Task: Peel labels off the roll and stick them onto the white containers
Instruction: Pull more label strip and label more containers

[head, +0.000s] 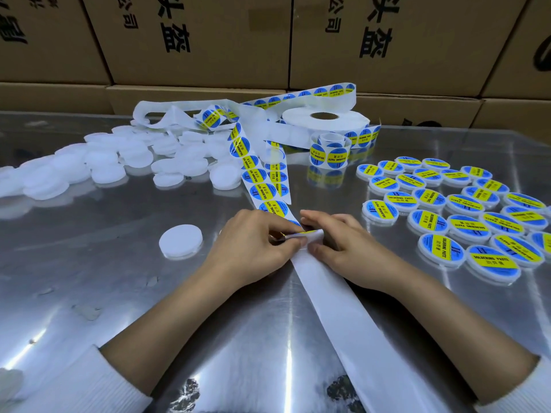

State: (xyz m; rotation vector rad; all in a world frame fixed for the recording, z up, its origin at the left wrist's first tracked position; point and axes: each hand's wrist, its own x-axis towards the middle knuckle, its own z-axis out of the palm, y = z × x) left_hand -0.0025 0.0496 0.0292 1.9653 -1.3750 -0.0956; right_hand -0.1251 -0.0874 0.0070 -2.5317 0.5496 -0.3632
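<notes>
A strip of blue and yellow labels (262, 186) runs from the white roll (325, 120) down to my hands at the middle of the table. My left hand (256, 242) pinches a label's edge where the strip bends. Beside it, my right hand (337, 236) holds the backing paper at the same bend. Empty white backing (343, 308) trails toward me. One bare white container (180, 241) lies just left of my left hand. Several unlabelled white containers (113, 165) are heaped at the back left. Several labelled containers (453, 210) lie at the right.
Stacked cardboard boxes (208, 40) form a wall behind the shiny metal table (119, 293). A small coil of labels (329, 152) stands in front of the roll. Loose used backing (167, 114) lies tangled at the back.
</notes>
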